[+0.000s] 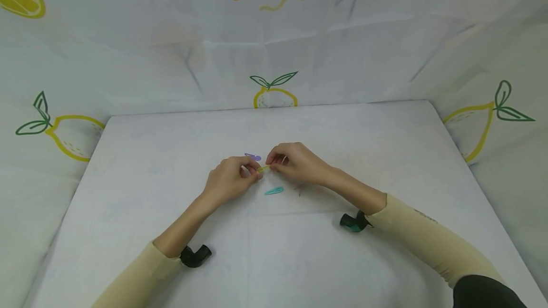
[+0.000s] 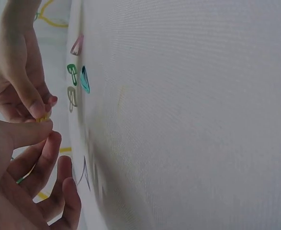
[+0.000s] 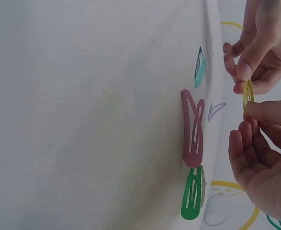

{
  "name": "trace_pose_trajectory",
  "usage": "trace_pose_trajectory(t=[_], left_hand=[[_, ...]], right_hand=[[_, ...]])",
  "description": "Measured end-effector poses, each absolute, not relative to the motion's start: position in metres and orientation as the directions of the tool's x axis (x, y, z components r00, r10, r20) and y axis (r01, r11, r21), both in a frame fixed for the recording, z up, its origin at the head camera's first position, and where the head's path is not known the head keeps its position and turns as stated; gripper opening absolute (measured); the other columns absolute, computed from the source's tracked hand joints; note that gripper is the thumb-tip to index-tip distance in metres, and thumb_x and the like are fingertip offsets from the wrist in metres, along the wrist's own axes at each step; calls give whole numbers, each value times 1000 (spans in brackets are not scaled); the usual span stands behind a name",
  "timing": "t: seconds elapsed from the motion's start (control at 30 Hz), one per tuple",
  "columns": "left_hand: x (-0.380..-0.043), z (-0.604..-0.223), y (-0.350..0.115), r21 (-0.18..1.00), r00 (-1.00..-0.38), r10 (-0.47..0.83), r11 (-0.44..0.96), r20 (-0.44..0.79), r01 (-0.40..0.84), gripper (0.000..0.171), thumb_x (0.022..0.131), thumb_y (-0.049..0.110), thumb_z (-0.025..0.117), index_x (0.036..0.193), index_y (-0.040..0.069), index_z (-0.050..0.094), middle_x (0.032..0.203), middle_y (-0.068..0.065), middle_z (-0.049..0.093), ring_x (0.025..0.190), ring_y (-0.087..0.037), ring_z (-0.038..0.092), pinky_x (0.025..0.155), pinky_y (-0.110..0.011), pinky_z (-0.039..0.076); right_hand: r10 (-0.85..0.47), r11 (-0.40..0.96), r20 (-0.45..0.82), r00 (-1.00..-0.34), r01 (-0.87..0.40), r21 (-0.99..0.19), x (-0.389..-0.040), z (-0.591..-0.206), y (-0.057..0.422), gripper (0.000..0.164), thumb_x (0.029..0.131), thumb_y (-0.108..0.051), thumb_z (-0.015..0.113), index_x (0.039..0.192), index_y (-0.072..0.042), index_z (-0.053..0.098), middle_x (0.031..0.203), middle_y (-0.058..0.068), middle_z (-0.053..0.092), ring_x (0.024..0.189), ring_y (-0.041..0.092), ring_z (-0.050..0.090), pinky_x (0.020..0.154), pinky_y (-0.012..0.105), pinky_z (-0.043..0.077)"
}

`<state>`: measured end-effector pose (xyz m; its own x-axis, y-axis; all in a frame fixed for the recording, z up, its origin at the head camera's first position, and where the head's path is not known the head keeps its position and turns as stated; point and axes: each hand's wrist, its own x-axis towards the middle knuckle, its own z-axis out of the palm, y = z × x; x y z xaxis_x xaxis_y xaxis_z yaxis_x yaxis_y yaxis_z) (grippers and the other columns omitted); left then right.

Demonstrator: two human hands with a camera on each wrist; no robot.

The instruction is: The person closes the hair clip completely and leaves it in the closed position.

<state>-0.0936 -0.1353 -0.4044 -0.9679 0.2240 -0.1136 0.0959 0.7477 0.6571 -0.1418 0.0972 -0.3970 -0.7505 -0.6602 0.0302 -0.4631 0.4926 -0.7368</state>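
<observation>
Between the thumb and fingers of both hands is a yellow snap hair clip (image 3: 248, 96). My left hand (image 1: 231, 177) pinches one end of it, while my right hand (image 1: 299, 161) pinches the other. In the head view they meet above the middle of the table. A teal clip (image 1: 274, 190) lies below them, towards me, and a purple clip (image 1: 253, 157) is just beyond the left fingers. The right wrist view shows a mauve clip (image 3: 193, 155), with its two arms spread, and a green clip (image 3: 190, 211). Behind the green one, an olive-grey clip (image 3: 203, 187) is partly hidden.
The white-covered table (image 1: 171, 141) meets a white cloth backdrop (image 1: 150, 75) printed with lemons at its back and sides. Black wrist cameras are worn on the left wrist (image 1: 196, 256) and the right wrist (image 1: 354, 222), close over the tabletop.
</observation>
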Motion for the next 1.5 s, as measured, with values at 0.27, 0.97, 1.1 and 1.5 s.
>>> trace_pose_trajectory(t=[0.27,0.97,1.1,1.5], left_hand=[[-92,-401,-140,691,-973,217,715,-73,107,8,94,29,84,101,25,83,89,8,75,78,-12,64,60,-31,45],[-88,-400,-142,728,-975,214,676,-52,110,22,96,33,81,116,24,81,100,7,80,92,-16,73,66,-31,52],[-88,-402,-141,731,-976,213,672,-41,116,16,96,31,80,111,24,81,105,6,81,91,-16,73,66,-31,52],[-89,-403,-141,719,-973,232,676,0,161,6,98,22,79,104,20,80,104,3,80,88,-17,73,67,-32,52]], right_hand=[[-661,467,68,-747,-480,-743,-141,-397,99,6,100,-9,77,105,-8,80,96,1,77,90,11,69,86,29,60],[-652,490,92,-753,-510,-707,-139,-396,100,4,99,-7,76,102,-7,79,92,2,77,85,11,69,84,39,62],[-656,478,105,-747,-519,-709,-140,-396,100,4,100,-6,75,103,-6,78,95,3,77,88,13,69,85,38,62],[-686,429,78,-724,-488,-761,-142,-397,98,6,103,-6,72,107,-5,76,103,5,77,96,16,71,90,35,61]])
